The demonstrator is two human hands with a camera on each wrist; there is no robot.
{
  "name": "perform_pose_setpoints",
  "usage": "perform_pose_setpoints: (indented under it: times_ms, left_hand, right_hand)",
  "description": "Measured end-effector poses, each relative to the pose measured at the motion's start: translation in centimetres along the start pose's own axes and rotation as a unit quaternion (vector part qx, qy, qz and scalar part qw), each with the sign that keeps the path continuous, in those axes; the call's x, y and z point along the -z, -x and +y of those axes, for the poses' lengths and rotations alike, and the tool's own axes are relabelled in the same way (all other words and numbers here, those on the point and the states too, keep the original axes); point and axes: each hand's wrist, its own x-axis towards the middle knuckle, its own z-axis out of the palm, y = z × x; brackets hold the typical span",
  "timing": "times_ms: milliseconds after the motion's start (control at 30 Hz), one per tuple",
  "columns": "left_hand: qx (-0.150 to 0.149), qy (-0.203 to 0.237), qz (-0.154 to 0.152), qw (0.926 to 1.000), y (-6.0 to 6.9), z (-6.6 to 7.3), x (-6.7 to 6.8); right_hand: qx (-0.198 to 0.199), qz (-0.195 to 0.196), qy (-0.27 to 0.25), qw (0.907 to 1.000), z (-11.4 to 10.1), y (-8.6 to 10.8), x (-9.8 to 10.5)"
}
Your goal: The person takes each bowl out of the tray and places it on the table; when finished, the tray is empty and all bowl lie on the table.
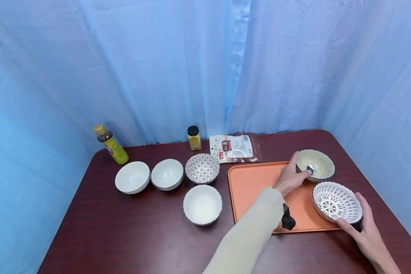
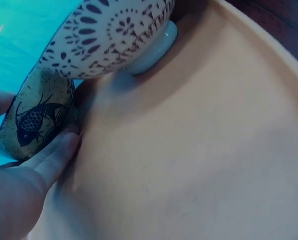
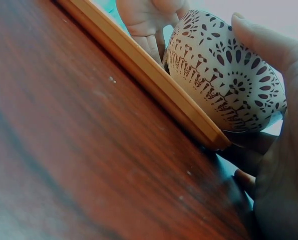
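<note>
- the left hand has hold of a speckled bowl by its side — thumb over the rim, the other fingers against the outer wall; a dark fish shows on the bowl just beside those fingertips.
- the right hand grips a brown-patterned bowl, fingers spread wide around its side, thumb near the rim closest to me.
- this patterned bowl sits between the two hands' fingers, just beside the speckled one; i can't tell whether its foot touches the orange tray.
- the tray stretches under the left fingers and out to their left, its near right corner just below the right fingers.
- well left of the left fingers, four bowls stand on the dark table: a cream bowl nearest, a checkered bowl behind it, then a dark-rimmed bowl and a plain white bowl farthest out.
- beyond the left fingers, toward the curtain — a flat packet, a black-capped jar, and a leaning yellow-capped bottle.
</note>
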Motion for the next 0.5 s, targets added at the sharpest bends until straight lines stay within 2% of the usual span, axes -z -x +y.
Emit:
perform_pose_setpoints:
  times_ms: [233,500]
  left_hand:
    - [0.005,0.028,0.024,0.9993,0.15,-0.15,-0.18]
    - [0.004,0.044,0.026,0.9987,0.60,-0.45,0.48]
  right_hand:
    - [0.008,-0.002,-0.008,0.9999,0.21,0.04,-0.21]
    - [0.015,0.002,-0.017,0.9997,0.06,0.01,-0.19]
